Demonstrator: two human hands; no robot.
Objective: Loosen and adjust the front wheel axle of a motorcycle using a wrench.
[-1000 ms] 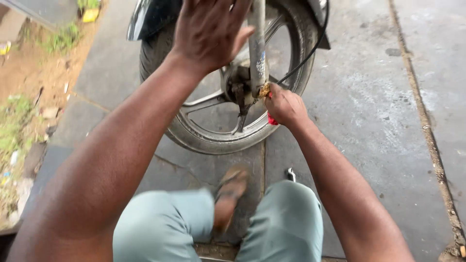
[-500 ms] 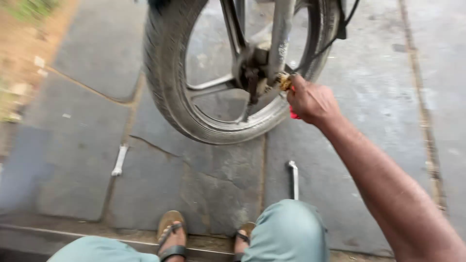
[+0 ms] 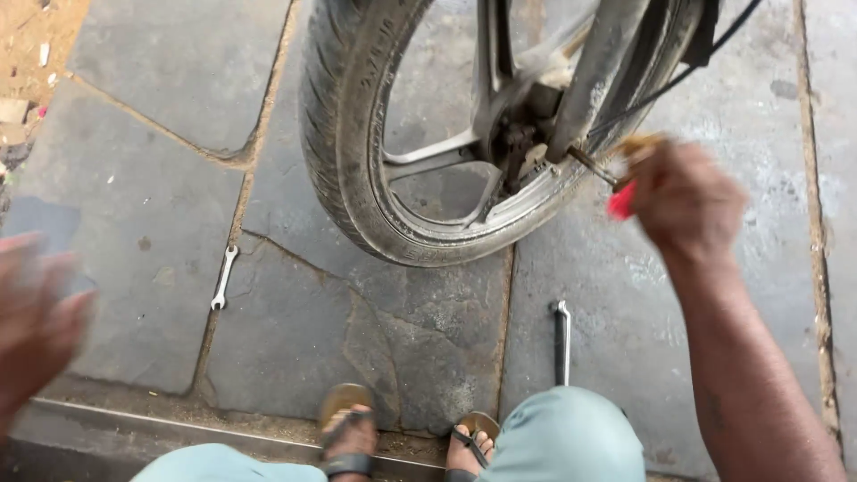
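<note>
The right hand [image 3: 687, 201], upper right of frame, grips a red-handled tool [image 3: 622, 198] at the motorcycle wheel [image 3: 357, 170] axle [image 3: 591, 167]; keep it square on; the blurred left hand [image 3: 36, 312], lower left, looks open and empty.

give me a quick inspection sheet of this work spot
surface: grey stone paving slabs, cracked joints
job's things: black motorcycle wheel with silver spokes; red-handled tool at the axle
clutter: small silver spanner on the slabs; long silver L-shaped wrench near the knee
grippers: right hand grips the red-handled tool; left hand blurred, holds nothing
cables: black cable across the wheel
surroundings: bare soil top left; sandalled feet
</note>
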